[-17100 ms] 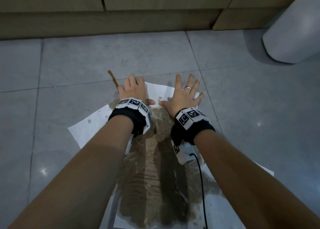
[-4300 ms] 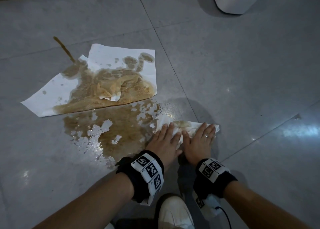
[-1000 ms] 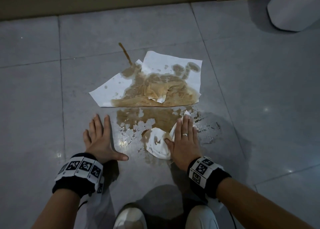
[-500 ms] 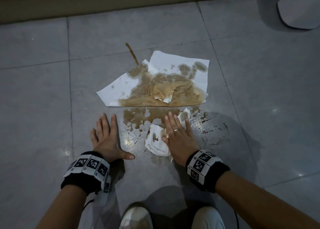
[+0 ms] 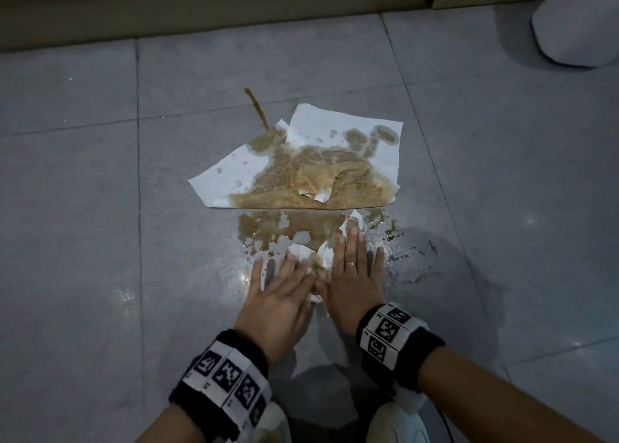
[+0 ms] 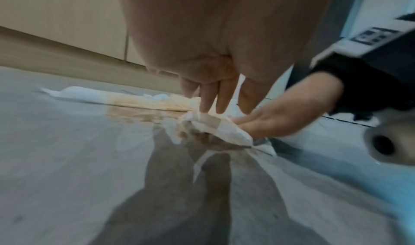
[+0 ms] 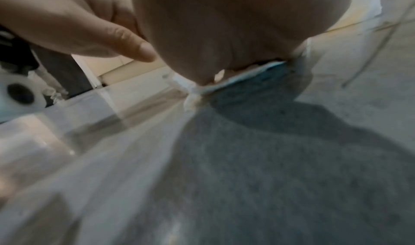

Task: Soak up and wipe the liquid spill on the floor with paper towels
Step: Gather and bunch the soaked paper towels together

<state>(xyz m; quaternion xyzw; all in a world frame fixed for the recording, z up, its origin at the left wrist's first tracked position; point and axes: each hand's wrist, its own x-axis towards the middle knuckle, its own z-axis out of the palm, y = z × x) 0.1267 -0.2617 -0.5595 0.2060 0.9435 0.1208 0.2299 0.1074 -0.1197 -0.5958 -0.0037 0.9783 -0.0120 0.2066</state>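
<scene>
A brown spill (image 5: 284,226) lies on the grey tile floor. Just behind it, flat paper towels (image 5: 311,167) are soaked brown, with white edges left. Nearer me, a crumpled wet paper towel (image 5: 321,256) sits at the spill's near edge. My left hand (image 5: 281,285) and right hand (image 5: 351,268) lie side by side on it, fingers straight, pressing it down. In the left wrist view my left fingers (image 6: 213,99) touch the crumpled towel (image 6: 215,128) and my right hand (image 6: 280,121) rests on its right side. The right wrist view is blurred; a towel edge (image 7: 193,96) shows under my palm.
A beige cabinet plinth (image 5: 201,6) runs along the far side. A white bin (image 5: 579,23) stands at the far right. Thin wet streaks and droplets (image 5: 405,258) spread right of my hands. My white shoes (image 5: 398,422) are just below my wrists.
My left hand has left the bare floor at the left and come onto the crumpled towel beside my right hand. The right hand stays pressed on the towel.
</scene>
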